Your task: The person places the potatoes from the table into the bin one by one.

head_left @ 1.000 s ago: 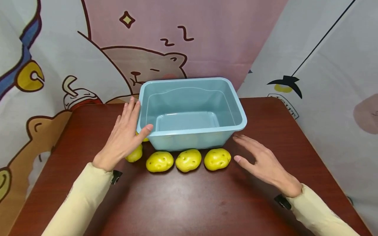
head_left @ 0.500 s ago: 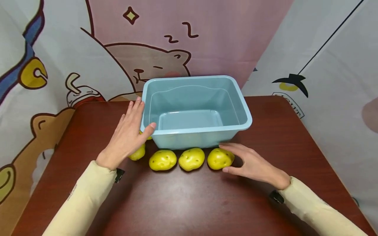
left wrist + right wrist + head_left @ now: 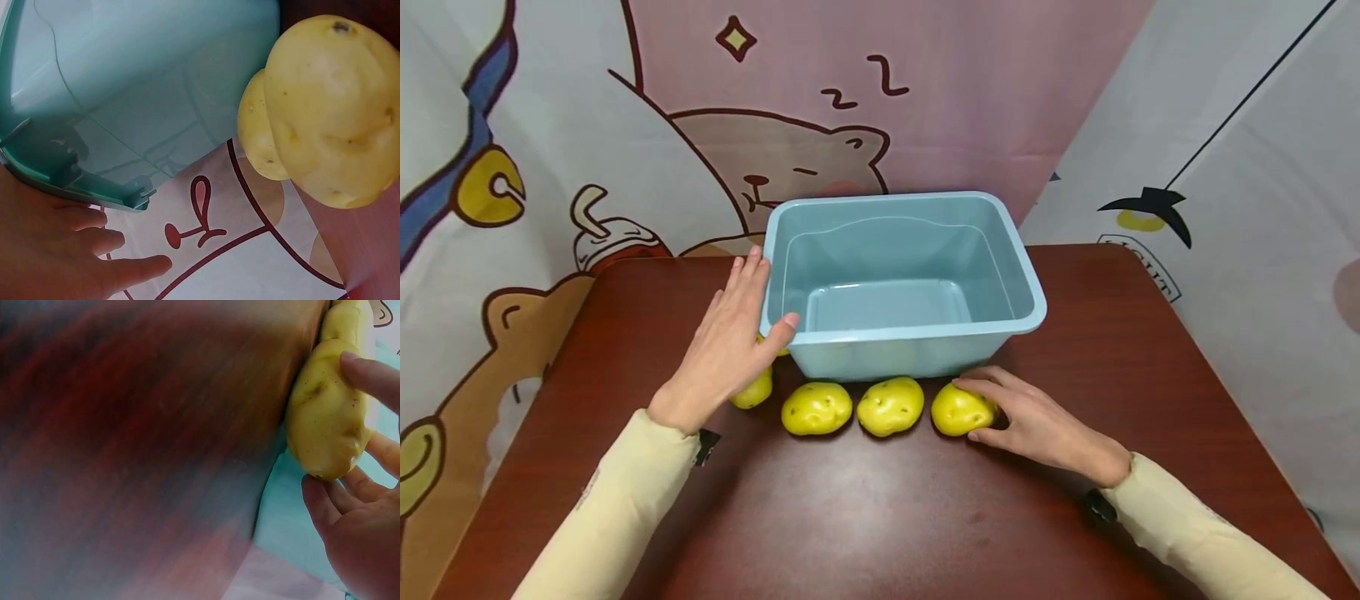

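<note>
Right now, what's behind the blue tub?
A backdrop with a sleeping cartoon bear on it shows behind the blue tub. The tub hides part of the bear and of the table's back edge, so anything low down there can't be seen.

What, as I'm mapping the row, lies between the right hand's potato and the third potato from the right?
One yellow potato lies between them, in front of the blue tub, as the head view shows.

A light blue, rectangular plastic tub [image 3: 895, 357] stands upright, open side up, at the frame's centre. Just below it, 3 glossy yellow, oval, dimpled potatoes [image 3: 890, 407] lie in a row; 2 similar, partly hidden potatoes [image 3: 756, 392] lie left of centre.
</note>
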Demonstrator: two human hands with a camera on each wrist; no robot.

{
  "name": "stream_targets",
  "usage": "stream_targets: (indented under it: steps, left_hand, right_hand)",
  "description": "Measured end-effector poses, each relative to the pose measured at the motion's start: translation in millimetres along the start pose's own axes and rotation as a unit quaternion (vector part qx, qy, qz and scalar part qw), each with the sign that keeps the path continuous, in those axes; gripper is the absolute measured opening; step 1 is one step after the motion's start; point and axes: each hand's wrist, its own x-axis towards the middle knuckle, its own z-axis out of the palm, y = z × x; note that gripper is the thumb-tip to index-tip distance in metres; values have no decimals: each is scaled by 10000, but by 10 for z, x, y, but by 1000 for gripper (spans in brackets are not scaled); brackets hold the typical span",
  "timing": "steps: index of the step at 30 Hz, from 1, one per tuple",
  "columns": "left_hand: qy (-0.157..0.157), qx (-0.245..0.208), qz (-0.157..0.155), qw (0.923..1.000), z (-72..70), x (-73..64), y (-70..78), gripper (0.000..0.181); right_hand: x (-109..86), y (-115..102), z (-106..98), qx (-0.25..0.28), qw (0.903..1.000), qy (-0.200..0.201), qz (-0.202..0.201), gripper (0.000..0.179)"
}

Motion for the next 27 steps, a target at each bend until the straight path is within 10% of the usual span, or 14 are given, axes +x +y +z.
stream_targets:
  steps: [27]
  left_hand:
    - [78, 31, 142, 9999, 30, -22, -27, 84]
  right_hand:
    - [-196, -763, -902, 440, 9938, 1013, -82, 73]
